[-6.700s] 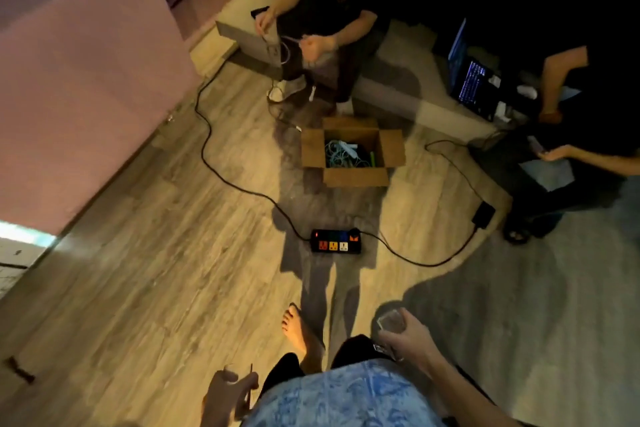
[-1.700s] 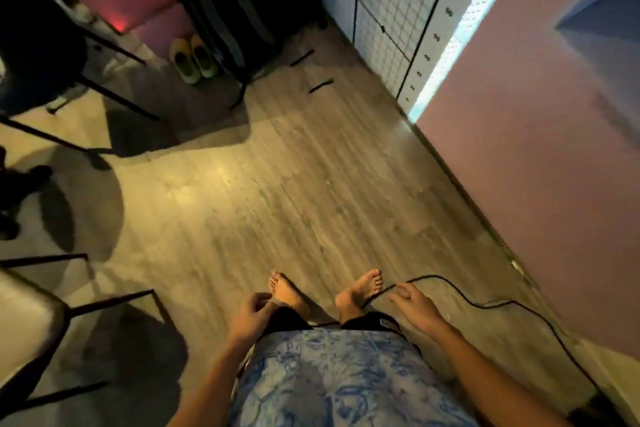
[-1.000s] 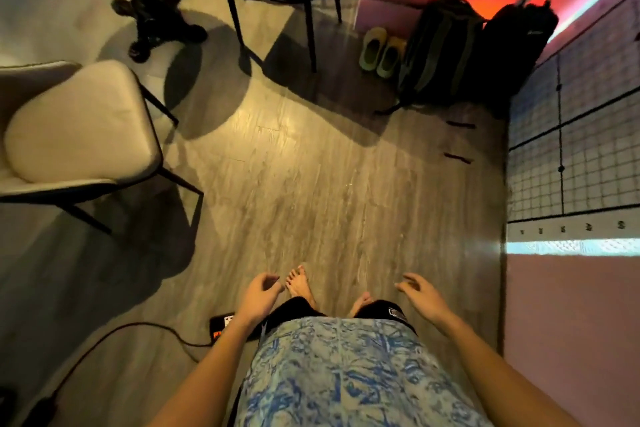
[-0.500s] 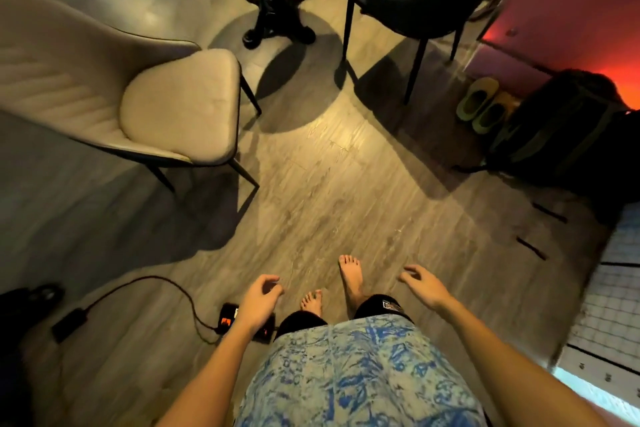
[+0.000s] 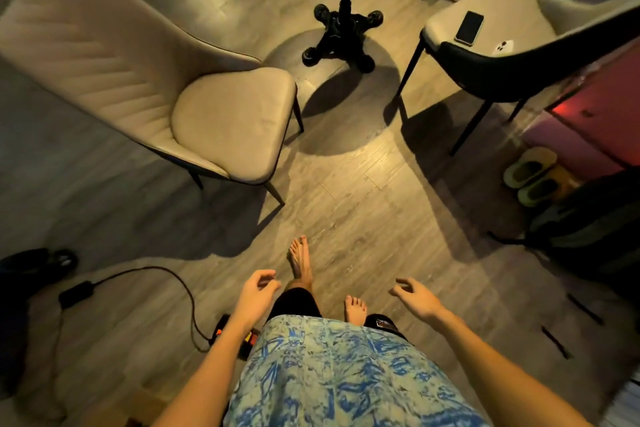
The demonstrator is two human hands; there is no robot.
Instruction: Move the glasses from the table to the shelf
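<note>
No glasses and no shelf are in view. My left hand [image 5: 254, 295] hangs in front of my hip with its fingers loosely curled and nothing in it. My right hand [image 5: 417, 298] is held out to the right, fingers apart and empty. Both hands hover above the wooden floor [image 5: 363, 204], with my bare feet [image 5: 301, 260] between them. A black pedestal table base [image 5: 341, 35] stands ahead at the top; the tabletop is out of frame.
A beige chair [image 5: 221, 121] stands ahead on the left. A dark-backed chair [image 5: 485, 42] on the right carries a phone [image 5: 469, 28]. A power strip [image 5: 225, 326] and cable [image 5: 173, 288] lie by my left foot. Slippers [image 5: 531, 173] and a dark backpack [image 5: 595, 229] sit at the right.
Earlier my right hand held a glass; now both hands are empty. The view has swung left from the gridded wall to the chairs and table base, which now lie closer.
</note>
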